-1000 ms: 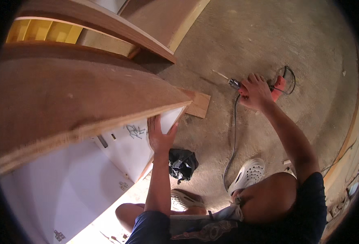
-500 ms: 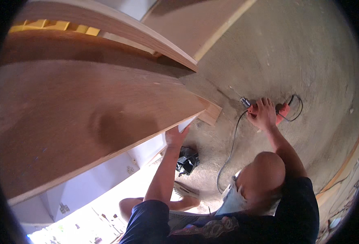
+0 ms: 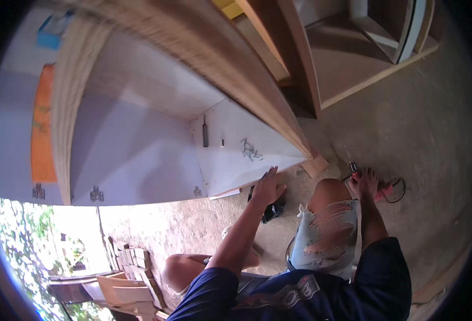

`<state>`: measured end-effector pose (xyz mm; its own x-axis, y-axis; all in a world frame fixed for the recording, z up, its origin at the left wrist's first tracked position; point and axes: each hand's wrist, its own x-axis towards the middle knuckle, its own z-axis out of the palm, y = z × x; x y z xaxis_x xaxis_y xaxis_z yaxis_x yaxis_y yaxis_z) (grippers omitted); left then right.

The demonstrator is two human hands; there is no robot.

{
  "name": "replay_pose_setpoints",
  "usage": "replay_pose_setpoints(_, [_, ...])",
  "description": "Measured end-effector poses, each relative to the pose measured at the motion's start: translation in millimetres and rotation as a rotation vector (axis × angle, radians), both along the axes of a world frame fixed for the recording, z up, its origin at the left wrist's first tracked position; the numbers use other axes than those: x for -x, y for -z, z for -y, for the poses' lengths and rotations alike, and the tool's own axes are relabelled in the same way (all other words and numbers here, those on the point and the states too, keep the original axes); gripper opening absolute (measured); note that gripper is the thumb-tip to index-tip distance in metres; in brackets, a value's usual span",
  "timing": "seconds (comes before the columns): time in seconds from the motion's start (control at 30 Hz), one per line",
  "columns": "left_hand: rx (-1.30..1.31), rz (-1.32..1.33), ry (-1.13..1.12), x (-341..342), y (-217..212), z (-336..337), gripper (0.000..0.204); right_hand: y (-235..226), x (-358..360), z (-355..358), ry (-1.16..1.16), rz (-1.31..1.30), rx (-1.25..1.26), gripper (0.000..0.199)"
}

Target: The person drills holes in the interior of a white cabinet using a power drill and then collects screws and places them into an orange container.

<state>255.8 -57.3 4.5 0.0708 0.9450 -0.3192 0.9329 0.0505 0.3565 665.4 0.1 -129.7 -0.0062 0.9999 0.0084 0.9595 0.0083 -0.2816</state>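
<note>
My right hand (image 3: 364,184) is closed around the body of a red corded power drill (image 3: 386,192) lying on the floor, its bit pointing away from me. My left hand (image 3: 267,188) holds nothing, its fingers apart at the front edge of the white inner panel (image 3: 222,174) of a wooden cabinet. On that panel lie a small pile of screws (image 3: 251,150), a slim dark tool (image 3: 205,134) and a small bit-like piece (image 3: 222,143). Metal hinges (image 3: 96,193) sit along the cabinet's near edge.
A wood block (image 3: 315,166) sits under the cabinet's corner. By my left hand is a black plastic bag (image 3: 272,212). Another wooden cabinet frame (image 3: 353,80) stands farther off. An orange panel (image 3: 42,128) and a blue box (image 3: 50,33) are at left, stacked wood (image 3: 134,259) below.
The view has swung left, showing the cabinet's inside with the screws. My left hand has come away from inside the cabinet edge to its front. My right hand stays on the drill.
</note>
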Motion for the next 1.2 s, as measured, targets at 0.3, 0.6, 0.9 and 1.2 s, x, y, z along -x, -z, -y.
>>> replay_pose_setpoints(0.3, [-0.076,-0.159,0.020,114,-155,56,0.067,50,-42,9,-0.230,0.055,-0.002,0.042])
replay_pose_setpoints(0.6, [-0.194,0.023,-0.135,128,-263,113,0.066,4,-108,-111,-0.567,0.541,-0.508,0.044])
replay_pose_setpoints(0.9, [-0.110,-0.048,-0.166,138,-262,135,0.069,-363,204,-73,-0.500,-1.091,-0.322,0.060])
replay_pose_setpoints(1.2, [-0.037,-0.076,-0.162,124,-287,168,0.072,-373,224,-63,-0.135,-1.069,-0.368,0.049])
